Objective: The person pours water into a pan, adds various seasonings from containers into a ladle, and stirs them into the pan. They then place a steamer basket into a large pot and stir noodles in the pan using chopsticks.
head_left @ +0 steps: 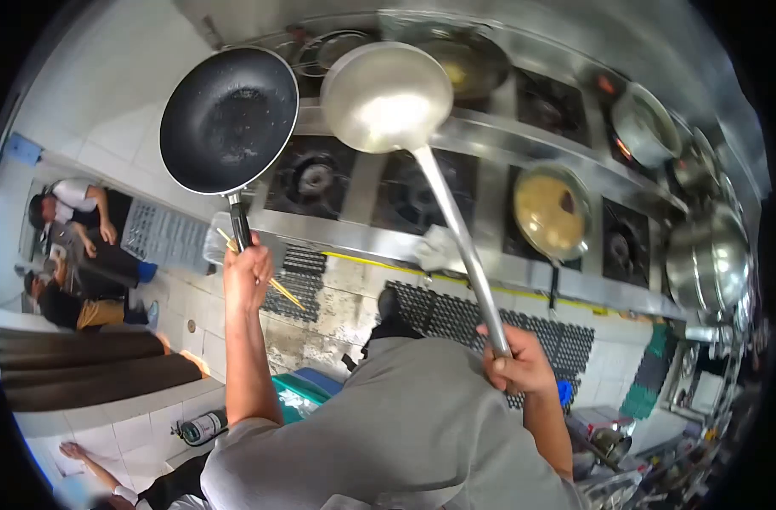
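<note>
My left hand (247, 274) is wrapped round the black handle of a dark nonstick frying pan (228, 119), raised at the upper left with its inside facing me. A pair of wooden chopsticks (284, 291) passes through or behind that same hand; which fingers hold them is hidden. My right hand (521, 360) is closed on the lower end of a large metal ladle (388, 95). Its long handle slants up and left, and the bowl hangs over the stove (365, 183), to the right of the frying pan. The pan's black surface shows small light specks.
On the stove, a pan of brownish liquid (551, 211) stands right of the ladle. A dark wok (468, 64), a pot (645, 126) and a large steel pot (708, 263) are farther along. A white cloth (439, 249) lies on the front edge. Several people are at the left.
</note>
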### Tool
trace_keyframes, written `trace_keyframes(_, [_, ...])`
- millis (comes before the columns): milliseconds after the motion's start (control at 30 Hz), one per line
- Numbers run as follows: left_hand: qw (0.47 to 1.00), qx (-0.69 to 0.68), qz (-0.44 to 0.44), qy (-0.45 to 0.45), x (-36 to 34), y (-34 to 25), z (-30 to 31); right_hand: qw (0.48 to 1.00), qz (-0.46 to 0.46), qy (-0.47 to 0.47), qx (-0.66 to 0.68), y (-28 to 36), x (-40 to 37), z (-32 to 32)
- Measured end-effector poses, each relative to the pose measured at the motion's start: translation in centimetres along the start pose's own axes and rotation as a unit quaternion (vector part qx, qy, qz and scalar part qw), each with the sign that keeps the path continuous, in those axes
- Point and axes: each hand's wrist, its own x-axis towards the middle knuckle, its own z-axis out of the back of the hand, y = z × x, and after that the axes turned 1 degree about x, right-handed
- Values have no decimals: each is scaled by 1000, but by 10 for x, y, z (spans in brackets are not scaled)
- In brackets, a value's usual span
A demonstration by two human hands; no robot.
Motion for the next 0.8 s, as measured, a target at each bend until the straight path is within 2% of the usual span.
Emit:
trace_keyframes(100, [994, -17, 45, 95, -81, 39, -77, 995, 20, 3, -95, 7, -65, 26])
trace_keyframes(200, [979, -40, 83, 184, -140, 76, -151, 983, -14, -78, -164, 21, -127, 39])
trace_keyframes(300, [958, -35, 132, 252, -180, 99, -219, 977, 21, -141, -160, 5, -187, 59])
trace_keyframes(367, [951, -22, 160, 264, -197, 118, -262, 969, 48, -178, -165, -2, -220, 81])
trace_keyframes(467, [930, 6, 209, 302, -199, 147, -318, 959, 54, -246, -130, -4, -257, 114])
trace_keyframes(600, [912, 42, 262, 314, -197, 194, -400, 952, 90, -280, -80, 28, -283, 161])
trace_keyframes(667, [894, 84, 267, 348, -189, 224, -440, 938, 106, -321, -74, 64, -284, 185])
trace_keyframes(800, [873, 115, 292, 373, -172, 290, -527, 894, 98, -410, -152, 153, -276, 255])
